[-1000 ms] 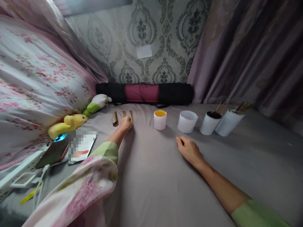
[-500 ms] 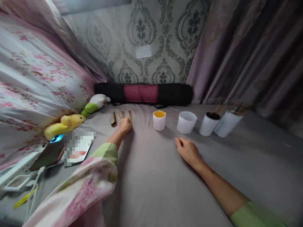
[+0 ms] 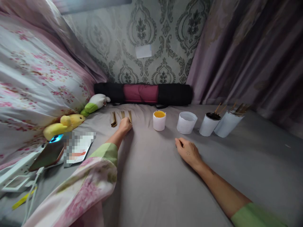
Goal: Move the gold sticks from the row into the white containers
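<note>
My left hand (image 3: 125, 125) is closed over the lower ends of two small groups of thin gold-coloured sticks, the middle group (image 3: 122, 114) and the right group (image 3: 130, 116). A single thin stick slants up and left from beside the fingers. What the fingertips grip is hidden beneath the hand. Just left lies another bunch of gold sticks (image 3: 114, 119), bent at the near end. My right hand (image 3: 188, 152) rests on the grey sheet (image 3: 151, 176), fingers curled in and nothing visible in them. Beyond it stands a translucent white cup (image 3: 187, 123).
A white cup with yellow contents (image 3: 159, 123) stands between the hands. At right are a white container with dark contents (image 3: 208, 126) and a leaning jar of brushes (image 3: 228, 124). Phones (image 3: 48, 156), a power strip (image 3: 21, 164) and plush toys (image 3: 71, 123) line the left. A black-and-maroon roll (image 3: 142, 93) lies behind.
A thin stick beside my left hand now slants out to the left of the middle group. Both hands have stayed almost in place.
</note>
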{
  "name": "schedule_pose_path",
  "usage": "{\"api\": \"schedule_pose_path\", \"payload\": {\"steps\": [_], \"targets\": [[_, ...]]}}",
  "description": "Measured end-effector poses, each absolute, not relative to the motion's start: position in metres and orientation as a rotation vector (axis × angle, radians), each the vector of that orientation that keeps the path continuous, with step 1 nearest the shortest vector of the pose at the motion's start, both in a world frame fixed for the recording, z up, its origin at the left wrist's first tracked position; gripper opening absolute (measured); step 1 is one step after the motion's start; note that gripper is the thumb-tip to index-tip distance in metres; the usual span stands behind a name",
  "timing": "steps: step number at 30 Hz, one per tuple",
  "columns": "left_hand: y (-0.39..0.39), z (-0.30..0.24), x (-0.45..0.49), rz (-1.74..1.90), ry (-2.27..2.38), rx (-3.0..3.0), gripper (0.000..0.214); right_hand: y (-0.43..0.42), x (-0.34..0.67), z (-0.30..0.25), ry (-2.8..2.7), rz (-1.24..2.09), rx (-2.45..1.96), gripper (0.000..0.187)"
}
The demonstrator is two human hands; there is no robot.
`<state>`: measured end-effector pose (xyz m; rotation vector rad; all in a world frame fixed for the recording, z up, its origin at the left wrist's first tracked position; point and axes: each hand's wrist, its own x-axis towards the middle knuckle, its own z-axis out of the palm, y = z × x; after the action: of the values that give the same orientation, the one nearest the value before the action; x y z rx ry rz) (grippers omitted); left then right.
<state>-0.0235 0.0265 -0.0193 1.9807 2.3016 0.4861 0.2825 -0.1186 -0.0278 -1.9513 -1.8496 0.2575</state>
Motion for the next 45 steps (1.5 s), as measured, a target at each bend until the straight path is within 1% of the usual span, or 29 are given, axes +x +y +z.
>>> {"api": "schedule_pose_path", "payload": {"steps": [17,24,34,45], "targets": [[0.023,-0.016,-0.023,0.528,2.290,1.962,0.023,-0.118,0.283,-0.029,-1.852,0.243,-1.941,0.038],[0.023,-0.015,-0.024,0.554,2.290,1.953,0.030,-0.118,0.282,-0.029,-1.854,0.237,-1.950,0.039],[0.022,-0.011,-0.023,0.545,2.301,1.884,0.019,-0.119,0.282,-0.027,-1.868,0.244,-1.947,0.039],[0.019,-0.006,-0.023,0.582,2.285,1.805,0.020,-0.119,0.283,-0.028,-1.870,0.231,-1.952,0.040]]}}
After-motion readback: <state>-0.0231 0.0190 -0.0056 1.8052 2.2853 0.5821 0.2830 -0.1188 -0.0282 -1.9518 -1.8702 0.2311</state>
